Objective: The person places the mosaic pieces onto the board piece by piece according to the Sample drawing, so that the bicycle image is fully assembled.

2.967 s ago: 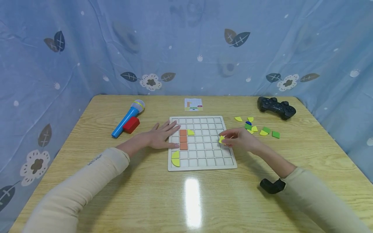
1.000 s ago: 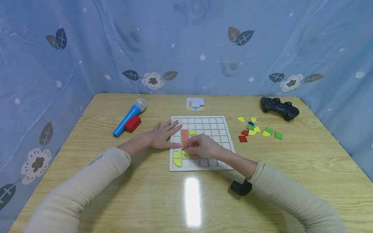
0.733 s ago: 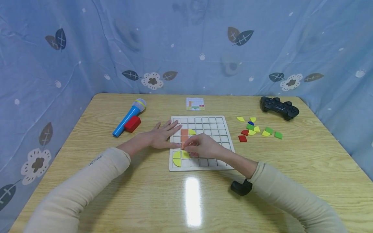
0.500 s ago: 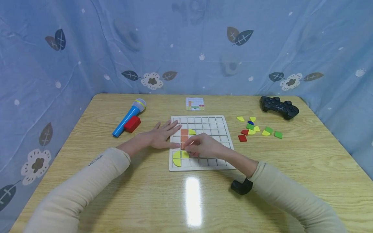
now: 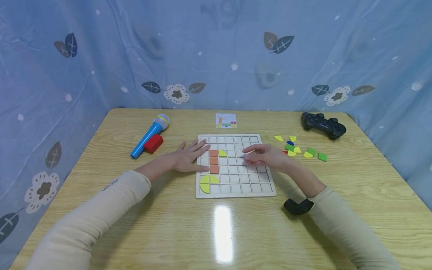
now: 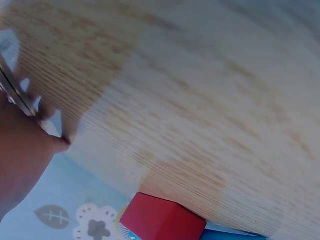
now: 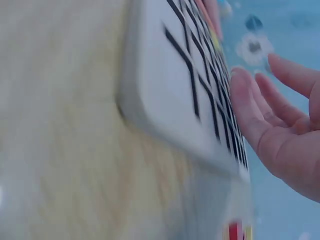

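Note:
My left hand (image 5: pixel 189 157) rests with spread fingers on the left edge of the white grid board (image 5: pixel 237 179). Over the board's right side hovers my right hand (image 5: pixel 270 156), its fingers loosely bent with nothing between them; the right wrist view shows the same bare fingers. Three orange squares (image 5: pixel 214 160) form a column on the grid. A yellow quarter-circle tile (image 5: pixel 222 153) lies beside the top one. Below the column, another yellow quarter-circle tile (image 5: pixel 214 179) sits right of two yellow tiles (image 5: pixel 204 188) stacked along the left column.
Right of the board lie loose yellow, green, blue and red tiles (image 5: pixel 311 151), partly hidden by my right hand. Behind the board is a small pattern card (image 5: pixel 226 120). A toy microphone (image 5: pixel 148 138) and red block (image 5: pixel 153 144) lie left, a black game controller (image 5: pixel 323 125) back right.
My right hand carried a yellow quarter-circle tile leftward to the cell below the orange column, let go of it, and has moved back right. The left hand stays in place.

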Motion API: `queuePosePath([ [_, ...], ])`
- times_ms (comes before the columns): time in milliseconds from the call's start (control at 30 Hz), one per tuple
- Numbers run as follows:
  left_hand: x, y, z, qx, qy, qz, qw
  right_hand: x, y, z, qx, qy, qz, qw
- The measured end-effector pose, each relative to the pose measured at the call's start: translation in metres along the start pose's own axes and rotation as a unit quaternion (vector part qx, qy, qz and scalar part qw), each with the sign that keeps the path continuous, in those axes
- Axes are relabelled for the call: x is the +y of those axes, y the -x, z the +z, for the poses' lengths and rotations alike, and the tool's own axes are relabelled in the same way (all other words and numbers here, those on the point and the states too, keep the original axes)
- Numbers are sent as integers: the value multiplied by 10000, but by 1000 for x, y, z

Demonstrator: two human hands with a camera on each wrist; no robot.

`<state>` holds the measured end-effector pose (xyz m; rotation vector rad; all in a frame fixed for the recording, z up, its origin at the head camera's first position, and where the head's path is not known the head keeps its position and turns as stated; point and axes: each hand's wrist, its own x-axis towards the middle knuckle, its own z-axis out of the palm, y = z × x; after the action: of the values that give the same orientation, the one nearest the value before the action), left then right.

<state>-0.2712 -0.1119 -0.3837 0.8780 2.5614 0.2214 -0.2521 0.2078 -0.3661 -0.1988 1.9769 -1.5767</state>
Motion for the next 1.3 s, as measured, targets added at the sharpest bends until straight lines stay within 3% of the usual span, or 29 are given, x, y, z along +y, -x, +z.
queuePosePath([
  [200,3,2,-2,-13,1,-22,10000,4,5,-43,493,-549,-124,9972],
  [367,4,3,-2,-51,-13,-43,10000,2,11,-78,718,-555,-458,9948],
  [500,2,2,1,-69,0,-8,10000,2,14,-100,1270,477,-560,9892],
  [600,0,1,2,-65,19,-1,10000,4,15,-112,1555,1537,-552,9742],
  [833,-1,-2,4,-10,18,-57,10000,8,8,-126,1539,2839,-574,9447],
  [967,-2,-3,6,-22,30,-114,9999,9,1,-126,1382,3232,-631,9340],
  [1300,0,-2,4,15,43,-58,10000,9,-10,-125,1250,3576,-788,9221],
])
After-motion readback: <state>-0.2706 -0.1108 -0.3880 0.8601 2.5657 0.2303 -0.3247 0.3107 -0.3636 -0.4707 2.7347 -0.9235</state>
